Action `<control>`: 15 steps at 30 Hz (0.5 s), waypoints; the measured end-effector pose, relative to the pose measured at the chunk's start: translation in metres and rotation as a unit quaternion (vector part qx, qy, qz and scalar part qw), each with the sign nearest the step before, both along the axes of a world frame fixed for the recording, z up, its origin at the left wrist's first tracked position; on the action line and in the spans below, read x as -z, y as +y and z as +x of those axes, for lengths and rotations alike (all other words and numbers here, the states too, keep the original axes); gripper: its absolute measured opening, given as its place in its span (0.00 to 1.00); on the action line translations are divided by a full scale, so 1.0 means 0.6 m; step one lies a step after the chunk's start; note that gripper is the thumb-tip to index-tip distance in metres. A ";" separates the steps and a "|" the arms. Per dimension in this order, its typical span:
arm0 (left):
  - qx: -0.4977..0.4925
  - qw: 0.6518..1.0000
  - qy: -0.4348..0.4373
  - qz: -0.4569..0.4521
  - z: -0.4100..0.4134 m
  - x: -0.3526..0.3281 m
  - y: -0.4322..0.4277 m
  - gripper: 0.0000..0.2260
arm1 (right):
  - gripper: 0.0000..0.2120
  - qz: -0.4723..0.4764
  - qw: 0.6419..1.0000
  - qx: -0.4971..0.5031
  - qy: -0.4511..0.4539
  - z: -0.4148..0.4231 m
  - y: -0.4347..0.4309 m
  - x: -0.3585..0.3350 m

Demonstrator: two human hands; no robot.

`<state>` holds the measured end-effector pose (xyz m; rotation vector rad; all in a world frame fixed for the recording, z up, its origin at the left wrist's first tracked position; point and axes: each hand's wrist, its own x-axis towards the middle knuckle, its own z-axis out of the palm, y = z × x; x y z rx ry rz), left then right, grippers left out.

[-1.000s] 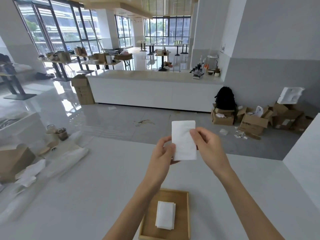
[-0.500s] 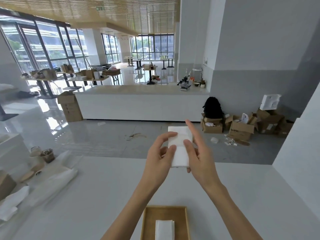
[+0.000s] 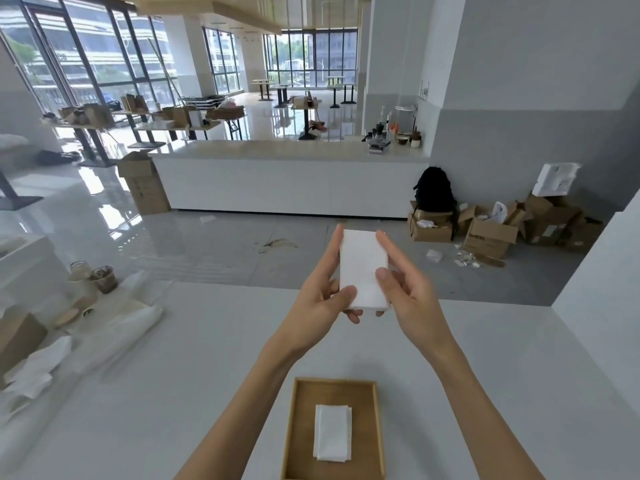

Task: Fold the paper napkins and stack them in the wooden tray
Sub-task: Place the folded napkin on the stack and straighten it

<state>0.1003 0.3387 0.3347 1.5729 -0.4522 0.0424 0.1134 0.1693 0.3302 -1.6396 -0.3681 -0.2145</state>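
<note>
White folded napkin (image 3: 363, 268), where is it?
Mid-frame, held up above the counter (image 3: 173, 393). The left hand (image 3: 322, 299) and right hand (image 3: 408, 296) both pinch it, thumbs on its near face, fingers behind

And the wooden tray (image 3: 299, 427)?
Bottom centre, on the counter, with a small stack of folded napkins (image 3: 332, 433) lying inside; the forearms run past on either side

What else sits around?
Clear plastic bags (image 3: 114, 327) and cups (image 3: 104, 278) at the left edge, well apart from the tray; cardboard boxes (image 3: 491, 233) on the floor, right of centre
</note>
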 end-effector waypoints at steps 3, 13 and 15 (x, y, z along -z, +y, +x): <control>-0.017 1.000 0.016 0.019 0.001 0.030 0.018 0.34 | 0.20 0.001 1.000 0.008 0.022 0.001 0.004 0.036; -0.055 0.952 0.284 0.103 -0.033 0.354 0.040 0.27 | 0.17 -0.059 0.965 0.014 0.254 -0.033 0.040 0.364; -0.038 0.940 0.323 0.102 -0.049 0.419 0.042 0.29 | 0.19 -0.084 0.950 -0.001 0.299 -0.046 0.043 0.436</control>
